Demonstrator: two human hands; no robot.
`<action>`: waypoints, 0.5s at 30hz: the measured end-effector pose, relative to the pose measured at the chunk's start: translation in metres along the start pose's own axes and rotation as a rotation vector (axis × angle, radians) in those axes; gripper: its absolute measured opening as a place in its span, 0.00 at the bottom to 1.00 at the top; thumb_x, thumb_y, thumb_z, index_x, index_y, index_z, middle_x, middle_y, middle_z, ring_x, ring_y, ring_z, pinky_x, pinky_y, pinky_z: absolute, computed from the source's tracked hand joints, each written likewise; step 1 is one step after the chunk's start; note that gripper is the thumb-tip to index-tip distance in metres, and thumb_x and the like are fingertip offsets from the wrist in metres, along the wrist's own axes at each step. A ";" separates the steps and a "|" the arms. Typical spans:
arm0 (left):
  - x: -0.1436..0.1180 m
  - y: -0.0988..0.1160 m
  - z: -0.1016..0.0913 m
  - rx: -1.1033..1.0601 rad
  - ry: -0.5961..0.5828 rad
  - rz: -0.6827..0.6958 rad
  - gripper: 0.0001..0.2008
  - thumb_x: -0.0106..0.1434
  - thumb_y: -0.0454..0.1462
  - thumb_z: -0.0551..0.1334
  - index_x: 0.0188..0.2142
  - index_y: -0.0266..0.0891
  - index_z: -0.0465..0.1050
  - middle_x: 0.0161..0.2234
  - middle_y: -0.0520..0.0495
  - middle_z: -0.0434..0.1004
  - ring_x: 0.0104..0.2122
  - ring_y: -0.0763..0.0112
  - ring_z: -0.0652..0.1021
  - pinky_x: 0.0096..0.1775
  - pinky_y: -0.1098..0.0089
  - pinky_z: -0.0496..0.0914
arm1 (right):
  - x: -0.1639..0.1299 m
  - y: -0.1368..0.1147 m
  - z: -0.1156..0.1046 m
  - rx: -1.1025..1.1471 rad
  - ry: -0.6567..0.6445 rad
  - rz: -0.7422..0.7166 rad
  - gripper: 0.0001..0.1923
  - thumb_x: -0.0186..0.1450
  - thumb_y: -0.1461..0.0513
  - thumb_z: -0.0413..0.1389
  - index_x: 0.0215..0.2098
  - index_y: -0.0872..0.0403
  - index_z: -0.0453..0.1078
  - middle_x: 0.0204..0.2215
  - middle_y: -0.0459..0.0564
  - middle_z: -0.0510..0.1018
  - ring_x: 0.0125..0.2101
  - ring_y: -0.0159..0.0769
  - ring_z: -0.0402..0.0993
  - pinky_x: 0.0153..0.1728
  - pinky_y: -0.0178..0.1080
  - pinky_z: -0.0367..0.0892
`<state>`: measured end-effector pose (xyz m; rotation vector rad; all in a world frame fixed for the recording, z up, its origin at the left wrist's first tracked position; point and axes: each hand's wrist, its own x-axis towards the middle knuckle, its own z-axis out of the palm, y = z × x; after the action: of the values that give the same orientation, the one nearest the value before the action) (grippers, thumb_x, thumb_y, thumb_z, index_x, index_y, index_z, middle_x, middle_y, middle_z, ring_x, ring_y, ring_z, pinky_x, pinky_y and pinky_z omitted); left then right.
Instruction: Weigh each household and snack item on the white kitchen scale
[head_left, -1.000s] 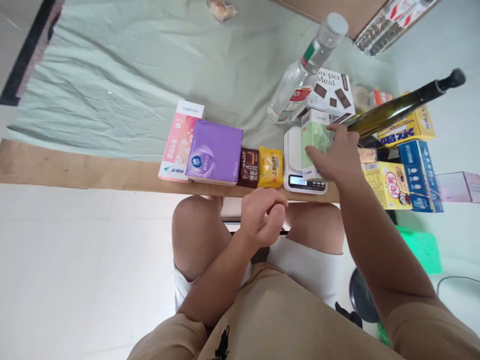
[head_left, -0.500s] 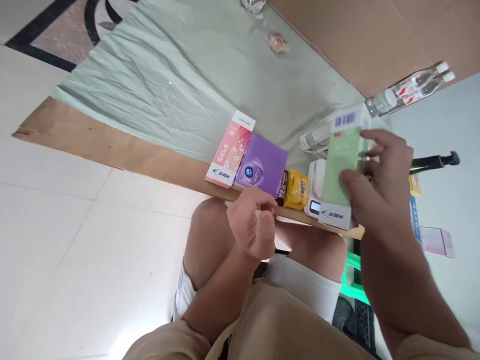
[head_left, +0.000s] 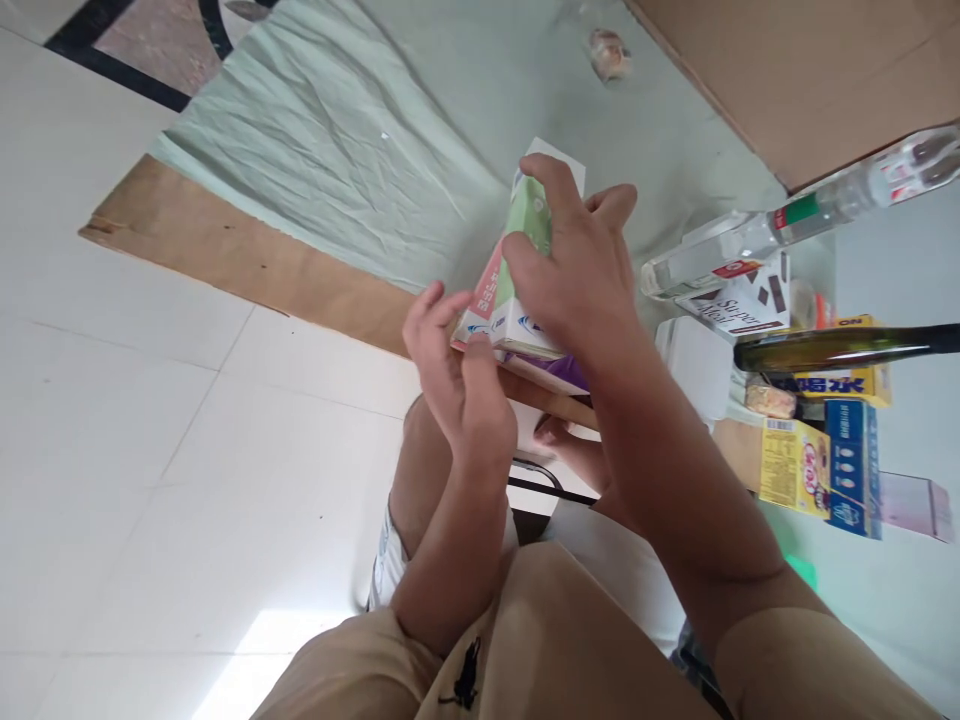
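Observation:
My right hand (head_left: 581, 262) grips a green-and-white box (head_left: 534, 212), thumb on its near face and index finger near its far end. That box lies alongside and partly over a pink-and-white box (head_left: 487, 290) at the table's front edge. Beneath and beside it, a strip of a purple soft pack (head_left: 555, 372) shows; my right arm hides the rest. My left hand (head_left: 469, 390) is open, fingers stretched, at the near end of the pink box. Its fingertips seem to touch the pink box, though the contact is hard to make out.
Clear bottles (head_left: 705, 262) lie at the right beside a white box with dark squares (head_left: 746, 297). Near them are a dark green bottle (head_left: 832, 350), a white device (head_left: 694, 365), a yellow box (head_left: 795, 465) and a blue box (head_left: 853, 470). A small wrapped item (head_left: 610, 55) sits on the green cloth (head_left: 337, 130).
My right hand has carried the green-and-white box left, from above the white device to the pink box. My left hand has moved up and left and opened its fingers. The view has turned rightward.

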<state>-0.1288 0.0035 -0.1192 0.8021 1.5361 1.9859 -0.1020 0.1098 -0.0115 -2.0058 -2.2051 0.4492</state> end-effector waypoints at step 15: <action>0.014 -0.016 -0.005 0.022 -0.016 -0.091 0.16 0.80 0.46 0.56 0.60 0.48 0.77 0.54 0.47 0.86 0.48 0.67 0.86 0.46 0.67 0.82 | 0.001 -0.006 0.006 -0.067 -0.104 -0.083 0.26 0.74 0.50 0.57 0.68 0.46 0.67 0.55 0.54 0.70 0.51 0.44 0.78 0.60 0.66 0.76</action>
<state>-0.1413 0.0134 -0.1334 0.7421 1.5594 1.8963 -0.1092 0.1094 -0.0157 -1.9566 -2.3856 0.4867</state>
